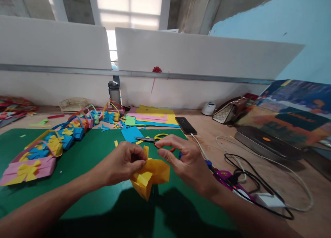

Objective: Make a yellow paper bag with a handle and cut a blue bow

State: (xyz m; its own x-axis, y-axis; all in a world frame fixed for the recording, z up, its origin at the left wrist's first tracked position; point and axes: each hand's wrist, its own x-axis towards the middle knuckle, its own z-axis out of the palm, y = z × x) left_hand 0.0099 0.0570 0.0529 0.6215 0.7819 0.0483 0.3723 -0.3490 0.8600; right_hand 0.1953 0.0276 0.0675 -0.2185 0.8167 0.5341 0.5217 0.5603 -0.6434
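My left hand (pixel 124 162) pinches a folded piece of yellow paper (pixel 155 171) by its upper left part, with a narrow strip standing up beside the fingertips. The paper hangs over a green mat (pixel 103 203), its flaps spread out. Just to its right, my right hand (pixel 187 162) curves with thumb and index finger apart and nothing visible between them; its other fingers are partly hidden. Behind that hand lie scissors (pixel 146 139) with yellow and red handles. A blue paper sheet (pixel 130 133) is near the blades.
Several small paper baskets (pixel 55 143) line the left side. Coloured sheets (pixel 155 115), paper scraps and a bottle (pixel 114 93) are at the back. On the right are a phone (pixel 185 125), a purple power strip (pixel 224 177), tangled cables, a dark case (pixel 269 143) and a handbag (pixel 227 110).
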